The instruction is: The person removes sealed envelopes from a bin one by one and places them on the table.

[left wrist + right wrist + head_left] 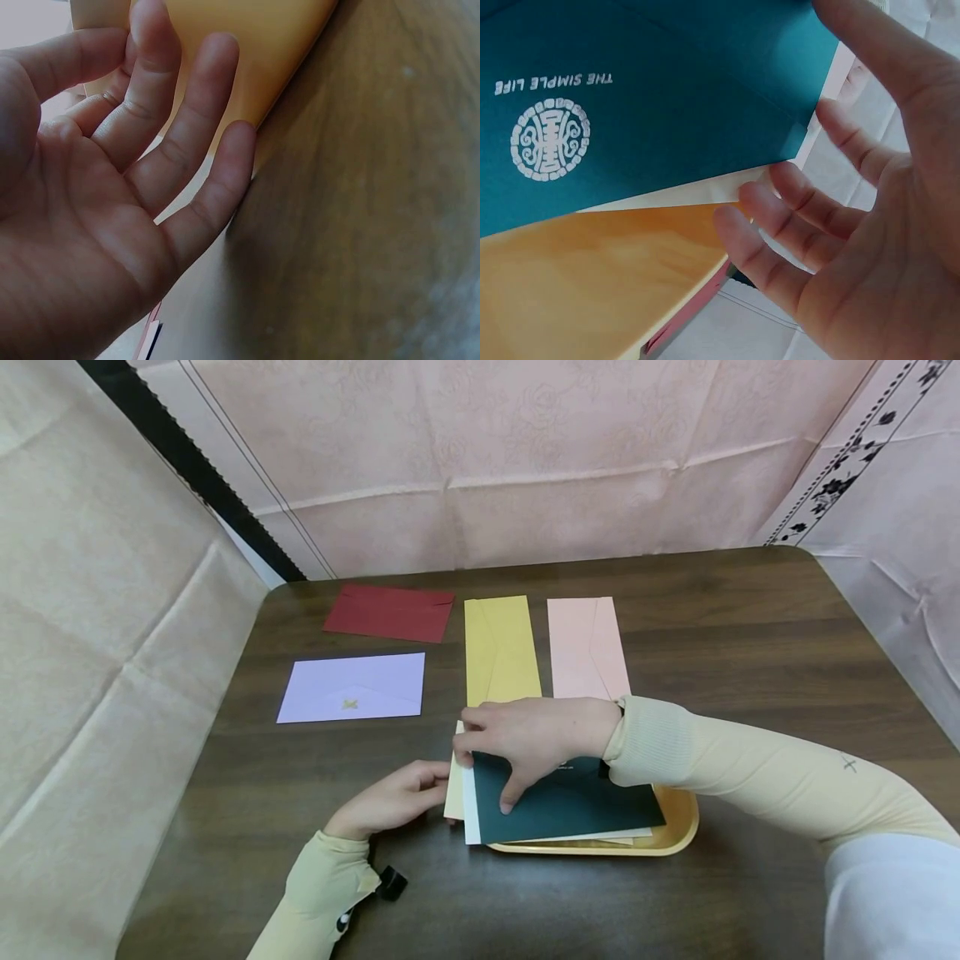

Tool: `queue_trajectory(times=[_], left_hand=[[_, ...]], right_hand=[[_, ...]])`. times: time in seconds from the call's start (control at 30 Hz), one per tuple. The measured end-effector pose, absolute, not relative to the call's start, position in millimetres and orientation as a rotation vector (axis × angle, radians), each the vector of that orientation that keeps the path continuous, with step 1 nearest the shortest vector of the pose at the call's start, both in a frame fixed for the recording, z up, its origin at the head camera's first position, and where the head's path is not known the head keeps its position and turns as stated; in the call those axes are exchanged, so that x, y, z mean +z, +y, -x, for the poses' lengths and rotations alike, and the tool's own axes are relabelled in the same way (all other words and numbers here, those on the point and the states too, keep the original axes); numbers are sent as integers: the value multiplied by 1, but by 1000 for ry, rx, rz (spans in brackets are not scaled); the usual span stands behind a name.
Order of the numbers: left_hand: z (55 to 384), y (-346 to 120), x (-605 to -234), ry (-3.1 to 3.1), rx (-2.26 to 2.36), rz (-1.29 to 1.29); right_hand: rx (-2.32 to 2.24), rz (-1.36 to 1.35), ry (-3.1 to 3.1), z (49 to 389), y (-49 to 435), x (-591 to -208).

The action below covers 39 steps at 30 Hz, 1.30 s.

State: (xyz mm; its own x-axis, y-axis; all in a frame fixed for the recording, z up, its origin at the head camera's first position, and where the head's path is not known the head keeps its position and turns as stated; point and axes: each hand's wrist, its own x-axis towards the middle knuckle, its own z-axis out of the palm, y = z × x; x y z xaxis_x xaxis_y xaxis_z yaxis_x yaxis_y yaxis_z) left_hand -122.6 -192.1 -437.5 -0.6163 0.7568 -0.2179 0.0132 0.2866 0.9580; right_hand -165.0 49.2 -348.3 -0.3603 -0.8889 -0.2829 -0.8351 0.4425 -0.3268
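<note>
A dark green envelope lies on top of a stack over a gold tray, white paper showing past its left end. My right hand reaches across it, thumb on the green face and curled fingers at the left edge; the right wrist view shows white lettering and a round emblem on the envelope. A cream envelope sticks out at the stack's left. With thumb and index finger my left hand pinches its edge. The left wrist view shows the other fingers of this hand loosely bent.
Behind the stack, a yellow envelope and a pink envelope lie upright side by side. Farther left are a red envelope and a lavender envelope with a small gold mark. Cloth hangs behind the wooden table.
</note>
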Motion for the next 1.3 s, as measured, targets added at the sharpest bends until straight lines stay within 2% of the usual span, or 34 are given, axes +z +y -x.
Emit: queue_trajectory(times=[0.3, 1.3], left_hand=[[122, -191, -437, 1882, 1387, -674], [120, -190, -439, 1902, 1372, -666]], right_hand=[[-239, 1229, 2304, 165, 50, -351], [-293, 942, 2313, 162, 71, -360]])
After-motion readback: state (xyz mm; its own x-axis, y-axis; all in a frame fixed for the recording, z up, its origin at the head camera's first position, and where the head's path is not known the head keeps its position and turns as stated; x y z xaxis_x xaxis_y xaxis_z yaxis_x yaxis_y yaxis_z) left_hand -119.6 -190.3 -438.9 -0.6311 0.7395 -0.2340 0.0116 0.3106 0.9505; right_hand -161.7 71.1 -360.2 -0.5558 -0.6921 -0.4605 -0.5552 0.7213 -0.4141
